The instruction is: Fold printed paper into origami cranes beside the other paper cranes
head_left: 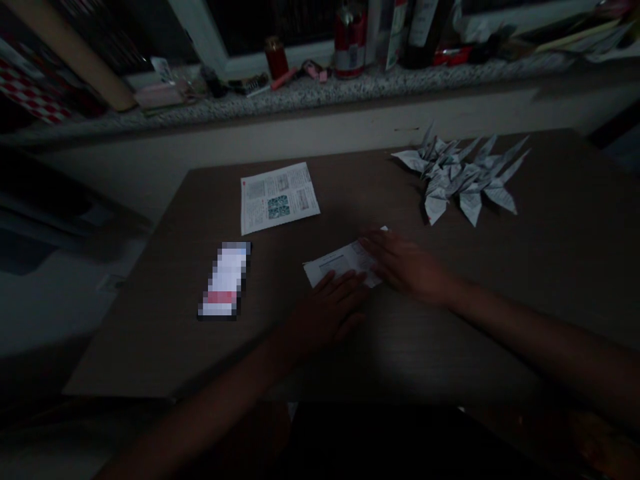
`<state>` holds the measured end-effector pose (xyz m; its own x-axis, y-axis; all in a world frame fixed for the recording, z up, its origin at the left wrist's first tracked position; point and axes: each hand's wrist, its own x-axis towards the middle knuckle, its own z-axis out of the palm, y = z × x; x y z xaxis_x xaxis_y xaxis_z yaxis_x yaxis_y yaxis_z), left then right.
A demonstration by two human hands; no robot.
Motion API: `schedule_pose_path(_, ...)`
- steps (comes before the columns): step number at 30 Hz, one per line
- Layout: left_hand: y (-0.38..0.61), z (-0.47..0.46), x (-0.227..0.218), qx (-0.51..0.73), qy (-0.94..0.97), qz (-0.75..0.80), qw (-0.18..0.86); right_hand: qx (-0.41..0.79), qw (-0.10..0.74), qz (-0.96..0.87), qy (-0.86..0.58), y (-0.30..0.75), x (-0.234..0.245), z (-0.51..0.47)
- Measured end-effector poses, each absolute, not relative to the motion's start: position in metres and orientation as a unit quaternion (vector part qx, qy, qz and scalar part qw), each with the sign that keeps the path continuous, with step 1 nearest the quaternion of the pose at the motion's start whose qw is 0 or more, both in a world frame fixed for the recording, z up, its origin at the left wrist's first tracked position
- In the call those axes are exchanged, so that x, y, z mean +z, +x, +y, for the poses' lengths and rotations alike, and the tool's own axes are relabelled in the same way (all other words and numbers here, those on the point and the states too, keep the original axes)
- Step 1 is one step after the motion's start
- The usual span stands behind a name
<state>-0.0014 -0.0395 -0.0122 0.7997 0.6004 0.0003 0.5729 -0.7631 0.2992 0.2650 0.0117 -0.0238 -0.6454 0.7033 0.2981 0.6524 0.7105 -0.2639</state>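
Observation:
A folded sheet of printed paper (334,262) lies flat on the brown table (170,353), in front of me. My left hand (327,307) rests on its near edge, fingers stretched out over the paper. Across the paper's right end lies my right hand (407,263), its fingers extended and pressing flat. Both palms face down, and neither hand grips anything. The thumbs and parts of the paper's right side are partly hidden or dim in the low light.
A flat printed sheet (280,199) lies beyond the paper, and a lit phone (225,280) is at the left. Several folded paper cranes (457,177) cluster at the back right. Behind the table, a granite windowsill (200,110) bears a red can (350,43) and bottles.

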Motion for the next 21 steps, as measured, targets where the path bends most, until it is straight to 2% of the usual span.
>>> schedule_pose_path(6, 0.007, -0.023, -0.008, 0.078, 0.933, 0.323, 0.136, 0.067, 0.134, -0.908, -0.391, 0.252, -0.044, -0.008)
schedule_pose_path(11, 0.023, -0.018, -0.014, 0.132, 0.893, 0.418, 0.1, 0.055, 0.118, -0.904, -0.406, 0.25, -0.042, -0.006)
schedule_pose_path(21, 0.03, -0.014, -0.024, 0.076, 0.887, 0.453, 0.045, 0.077, 0.131, -0.885, -0.44, 0.245, -0.041, -0.009)
